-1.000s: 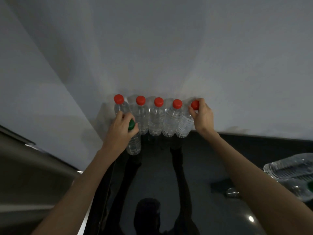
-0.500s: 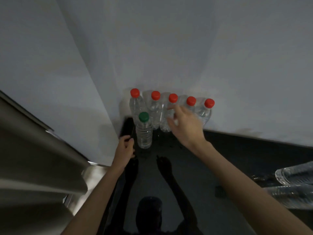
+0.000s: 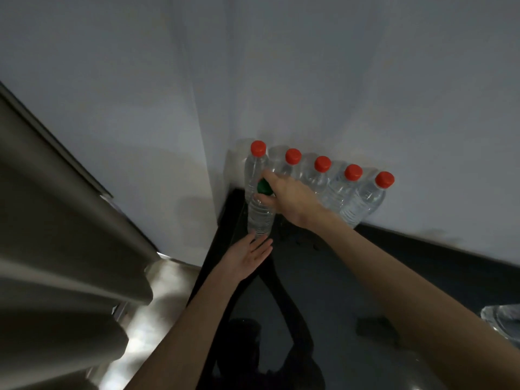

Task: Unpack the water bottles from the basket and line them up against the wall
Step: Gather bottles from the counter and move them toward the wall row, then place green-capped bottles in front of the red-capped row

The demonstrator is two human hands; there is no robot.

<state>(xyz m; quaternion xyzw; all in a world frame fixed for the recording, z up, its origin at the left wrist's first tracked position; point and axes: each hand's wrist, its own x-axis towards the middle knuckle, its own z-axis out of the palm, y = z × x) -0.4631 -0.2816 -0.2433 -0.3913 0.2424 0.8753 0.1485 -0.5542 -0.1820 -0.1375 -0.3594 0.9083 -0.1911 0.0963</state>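
Note:
Several clear water bottles with red caps (image 3: 322,175) stand in a row against the white wall (image 3: 365,94) on a black glossy counter (image 3: 351,282). In front of the leftmost one stands a green-capped bottle (image 3: 260,218). My right hand (image 3: 289,197) grips its neck and cap from the right. My left hand (image 3: 246,257) lies flat and open on the counter just below that bottle's base, fingertips near it. The basket is not in view.
A stainless steel appliance (image 3: 56,249) fills the left side, beside the counter's left edge. More clear plastic bottles (image 3: 503,322) lie at the far right edge. A small dark object (image 3: 374,327) sits on the counter near my right forearm.
My right hand moved left from the red-capped row onto the green-capped bottle's top. My left hand, which had let go of that bottle, opened flat below its base. The view shifted left.

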